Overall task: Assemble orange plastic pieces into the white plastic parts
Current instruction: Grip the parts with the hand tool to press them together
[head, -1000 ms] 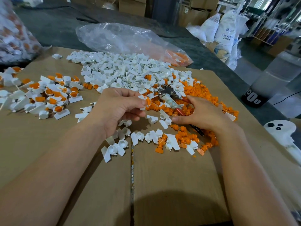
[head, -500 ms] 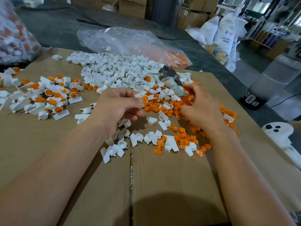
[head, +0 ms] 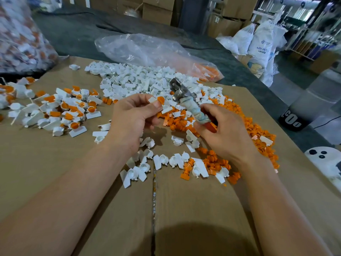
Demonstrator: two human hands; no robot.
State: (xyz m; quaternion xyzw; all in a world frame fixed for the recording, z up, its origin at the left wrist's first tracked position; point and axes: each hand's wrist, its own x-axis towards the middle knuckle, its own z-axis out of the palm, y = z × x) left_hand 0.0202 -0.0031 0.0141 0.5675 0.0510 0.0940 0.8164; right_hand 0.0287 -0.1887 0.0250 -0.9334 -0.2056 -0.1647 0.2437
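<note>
Orange pieces [head: 258,130], white parts [head: 140,78], plastic bag [head: 140,48] behind

Cardboard sheet [head: 184,209]: matt brown, dry | white plastic parts [head: 140,80]: smooth, faint sheen | orange plastic pieces [head: 258,133]: smooth, matt | tool [head: 186,100]: dull scuffed metal head, grubby cloth-wrapped handle | bag [head: 144,48], far edge: clear, glossy, crinkled film
</note>
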